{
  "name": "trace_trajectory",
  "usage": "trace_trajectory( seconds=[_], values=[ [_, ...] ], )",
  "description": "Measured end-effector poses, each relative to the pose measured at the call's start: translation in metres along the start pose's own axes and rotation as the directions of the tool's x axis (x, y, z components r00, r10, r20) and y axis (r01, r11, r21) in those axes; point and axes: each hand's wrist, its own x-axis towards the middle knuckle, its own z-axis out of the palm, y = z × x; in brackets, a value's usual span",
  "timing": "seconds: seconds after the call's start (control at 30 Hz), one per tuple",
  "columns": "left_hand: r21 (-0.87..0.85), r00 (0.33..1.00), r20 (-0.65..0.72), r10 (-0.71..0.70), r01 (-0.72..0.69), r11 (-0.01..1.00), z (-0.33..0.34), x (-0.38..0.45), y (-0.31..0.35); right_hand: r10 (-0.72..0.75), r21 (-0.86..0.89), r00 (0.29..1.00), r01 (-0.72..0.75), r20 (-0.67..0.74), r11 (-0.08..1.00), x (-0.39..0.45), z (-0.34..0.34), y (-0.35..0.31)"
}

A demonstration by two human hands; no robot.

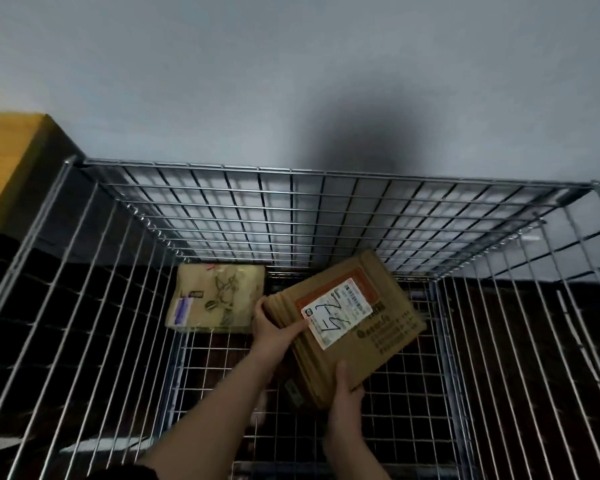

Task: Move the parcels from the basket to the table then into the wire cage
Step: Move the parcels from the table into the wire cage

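A brown cardboard parcel (347,323) is held inside the wire cage (326,202), in the lower centre of the frame, tilted so that its far corner points toward the upper right. A white shipping label (338,313) with black handwriting is seen on its upper face. The parcel's left edge is gripped by the left hand (274,332), the thumb laid across the top face beside the label and the fingers curled round the edge. Its near corner is gripped by the right hand (347,393), thumb on top and fingers wrapped beneath. A second, paler parcel (215,297) lies flat on the cage floor to the left of the held one, near the back mesh wall. A yellow-brown box (11,161) is seen outside the cage at the upper left, against a grey wall (291,64)
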Motion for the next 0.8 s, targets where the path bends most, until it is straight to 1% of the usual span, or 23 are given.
trace_trajectory(
  seconds=[0.13,0.3,0.37,0.43,0.53,0.6,0.7,0.73,0.8],
  values=[
    [0.069,0.995,0.081,0.054,-0.06,0.996,0.005,0.054,-0.013,0.028,0.032,0.998,-0.03,0.061,0.999,0.043,0.016,0.019],
    [0.18,0.974,0.169,0.15,-0.18,0.967,0.019,0.099,-0.016,0.069,0.114,0.995,-0.077,0.074,0.991,0.082,0.034,0.031],
    [0.201,0.968,0.208,0.14,-0.183,0.962,0.024,0.11,-0.017,0.082,0.159,0.995,-0.091,0.062,0.983,0.091,0.039,0.035],
    [0.202,0.967,0.231,0.107,-0.155,0.967,0.024,0.118,-0.018,0.083,0.171,0.995,-0.09,0.048,0.981,0.099,0.044,0.038],
    [0.215,0.974,0.2,0.105,-0.149,0.965,0.022,0.125,-0.023,0.095,0.128,0.995,-0.097,0.022,0.987,0.117,0.055,0.047],
    [0.257,0.976,0.173,0.133,-0.175,0.95,0.019,0.125,-0.023,0.095,0.07,0.995,-0.095,-0.001,0.993,0.129,0.066,0.052],
    [0.392,0.958,0.188,0.215,-0.274,0.878,0.012,0.118,-0.025,0.085,-0.035,0.993,-0.083,0.077,0.996,0.142,0.077,0.057],
    [0.433,0.952,0.19,0.239,-0.3,0.85,0.011,0.114,-0.026,0.105,-0.052,0.988,-0.099,0.116,0.994,0.144,0.077,0.055],
    [0.48,0.953,0.166,0.253,-0.302,0.823,0.006,0.111,-0.036,0.177,-0.104,0.961,-0.158,0.212,0.982,0.142,0.072,0.048]
  ],
)
